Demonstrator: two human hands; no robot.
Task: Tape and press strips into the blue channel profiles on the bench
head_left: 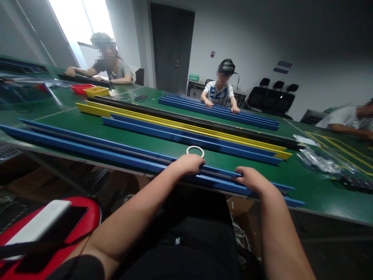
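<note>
A long blue channel (125, 156) with a dark strip along its inside lies at the table's near edge. My left hand (190, 164) is closed over its far wall, fingertips hidden. Further right along the same channel, my right hand (253, 179) is also closed on it, with thumb and fingers around the far wall. A white ring like a tape roll (195, 151) lies just beyond my left hand. Past it rest another blue channel (186, 136), a yellow channel (210, 133) and a black channel (163, 116), all roughly parallel.
Across the green table (72, 126), one person (220, 91) has both hands on several blue channels (186, 105). Others sit left and right. Red (79, 89) and yellow trays (97, 91) stand far left; clear plastic bags (317, 161) lie right. A red stool (84, 212) holds a white box.
</note>
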